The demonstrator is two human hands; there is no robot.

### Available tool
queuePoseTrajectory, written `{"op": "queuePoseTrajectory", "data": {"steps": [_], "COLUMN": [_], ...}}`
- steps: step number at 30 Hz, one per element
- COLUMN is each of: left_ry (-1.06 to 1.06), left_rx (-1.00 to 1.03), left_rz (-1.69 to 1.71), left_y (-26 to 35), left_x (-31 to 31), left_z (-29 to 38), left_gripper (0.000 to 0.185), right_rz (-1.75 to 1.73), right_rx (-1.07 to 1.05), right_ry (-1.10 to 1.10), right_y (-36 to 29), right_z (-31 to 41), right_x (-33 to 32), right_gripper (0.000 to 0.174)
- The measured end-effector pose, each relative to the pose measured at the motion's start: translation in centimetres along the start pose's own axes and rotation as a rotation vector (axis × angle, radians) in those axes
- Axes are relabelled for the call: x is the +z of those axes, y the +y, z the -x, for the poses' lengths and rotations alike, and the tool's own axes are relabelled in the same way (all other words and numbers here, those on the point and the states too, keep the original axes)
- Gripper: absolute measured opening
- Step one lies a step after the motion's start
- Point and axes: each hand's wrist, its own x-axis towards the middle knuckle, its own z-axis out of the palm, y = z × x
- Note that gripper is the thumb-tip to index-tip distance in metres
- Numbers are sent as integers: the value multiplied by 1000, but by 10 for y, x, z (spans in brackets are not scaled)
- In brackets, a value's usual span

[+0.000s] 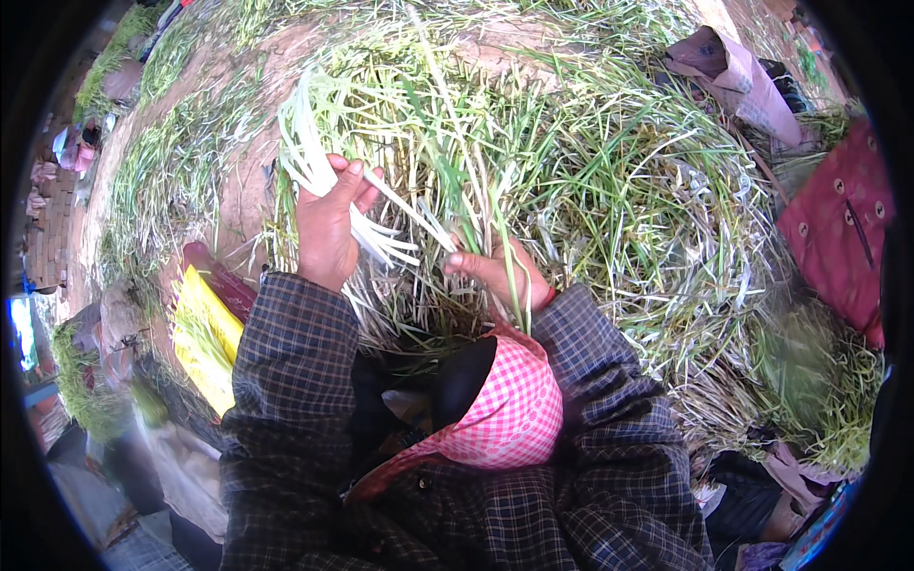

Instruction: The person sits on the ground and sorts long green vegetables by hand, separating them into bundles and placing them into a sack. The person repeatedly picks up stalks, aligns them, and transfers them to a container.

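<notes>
My left hand [332, 214] holds a bundle of pale, peeled plant stalks [310, 135], their white ends fanning out below the palm. One more pale stalk [410, 208] runs from the fingers of that hand towards my right hand [500, 275]. The right thumb and fingers are closed around green leaves and stalks [468, 221] that stand upward from the grip; some hang over the wrist. Both hands are over a large heap of long green leaves and dry stalks [607, 185]. Which hand grips the lower end of the single stalk is hard to tell.
Left of my left sleeve lies a yellow woven sack [207, 335] with stalks on it. A pinkish sheet or sack [750, 93] is at the upper right, with a red cloth [839, 221] below it. More plant piles [168, 178] lie on bare earth to the left.
</notes>
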Motion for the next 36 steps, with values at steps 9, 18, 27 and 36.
{"op": "queuePoseTrajectory", "data": {"steps": [9, 18, 27, 36], "left_ry": [-254, -190, 116, 11], "left_rx": [-55, -65, 20, -90], "left_rz": [-73, 10, 222, 165], "left_y": [-50, -41, 13, 4], "left_x": [14, 13, -19, -7], "left_z": [44, 39, 0, 5], "left_gripper": [12, 8, 13, 15], "right_rz": [-130, -431, -609, -182], "right_rx": [20, -34, -156, 31], "right_ry": [141, 394, 147, 119], "right_y": [1, -8, 5, -5], "right_z": [-3, 2, 56, 33], "right_x": [8, 9, -78, -25], "right_gripper": [31, 27, 8, 40]}}
